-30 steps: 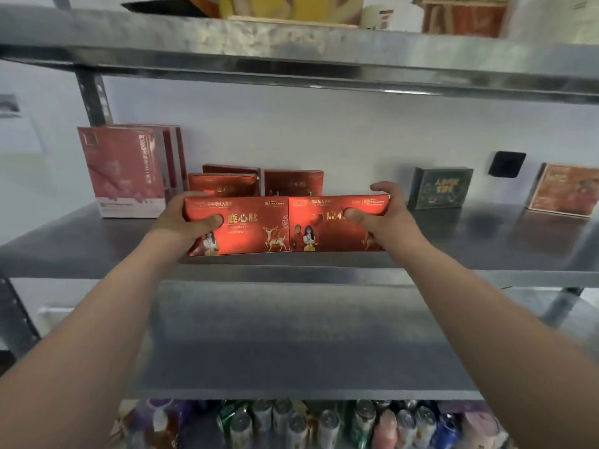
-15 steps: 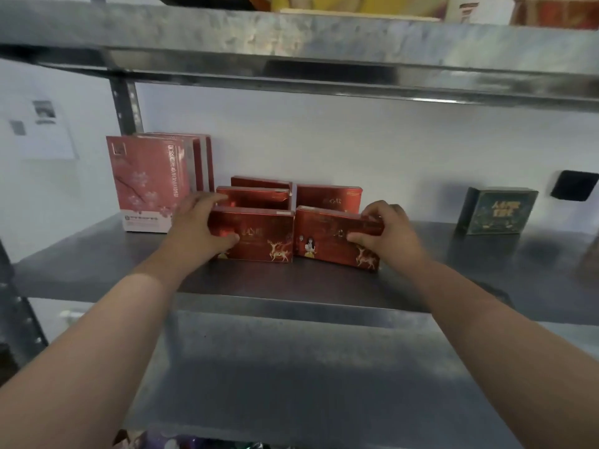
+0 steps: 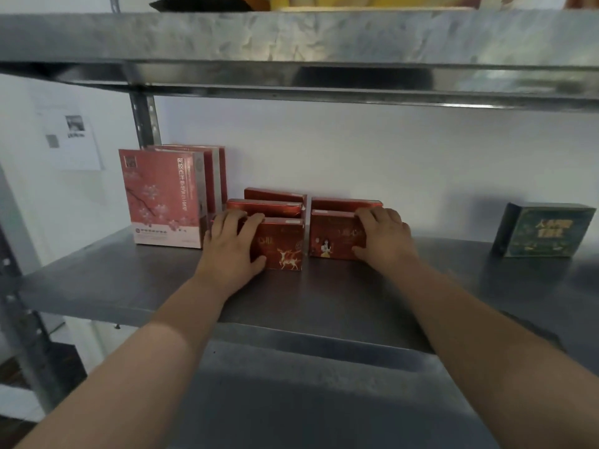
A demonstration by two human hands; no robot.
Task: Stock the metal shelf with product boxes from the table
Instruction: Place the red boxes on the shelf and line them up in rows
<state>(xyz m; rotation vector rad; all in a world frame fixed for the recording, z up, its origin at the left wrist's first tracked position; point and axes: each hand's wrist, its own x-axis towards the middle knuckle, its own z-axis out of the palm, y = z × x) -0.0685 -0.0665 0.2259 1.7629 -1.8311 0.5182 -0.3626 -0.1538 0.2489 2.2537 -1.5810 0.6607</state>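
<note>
Two red product boxes stand upright on the metal shelf (image 3: 324, 296). My left hand (image 3: 231, 246) grips the left red box (image 3: 283, 246), which shows a gold deer. My right hand (image 3: 384, 236) grips the right red box (image 3: 334, 236), which shows a small figure. A narrow gap separates the two boxes. Behind them stand more red boxes of the same kind, with two rows (image 3: 269, 205) on the left and one (image 3: 343, 204) on the right, close to the white wall.
Tall pink boxes (image 3: 162, 196) stand upright just left of my left hand, by the shelf post (image 3: 146, 121). A dark green box (image 3: 544, 230) stands at the far right. The upper shelf (image 3: 291, 43) hangs close overhead. A lower shelf (image 3: 308, 400) lies below.
Both hands carried the two red boxes from the shelf's front edge inward and set them down in front of the rear red boxes. The boxes have separated slightly.
</note>
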